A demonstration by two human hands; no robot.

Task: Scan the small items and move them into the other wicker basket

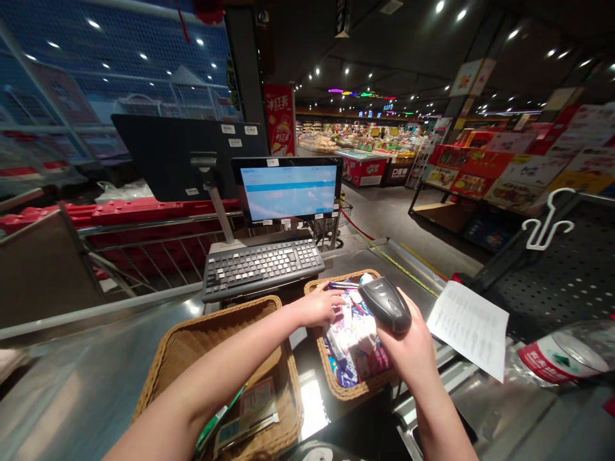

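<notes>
My right hand (408, 346) is wrapped round a dark handheld barcode scanner (385, 303), its head pointing left over the right wicker basket (336, 384). That basket is full of small packaged goods (353, 346). My left hand (317, 308) reaches into it from the left, fingers curled on a white packet near the far rim. In the nearer left wicker basket (166, 358) lie a few flat packets (250, 410) under my left forearm.
A grey keyboard (262, 266) and a lit screen (288, 190) stand behind the baskets on the steel checkout counter (86, 378). A printed sheet (468, 326) lies to the right. A plastic water bottle (562, 358) lies at the far right. Shop shelves fill the background.
</notes>
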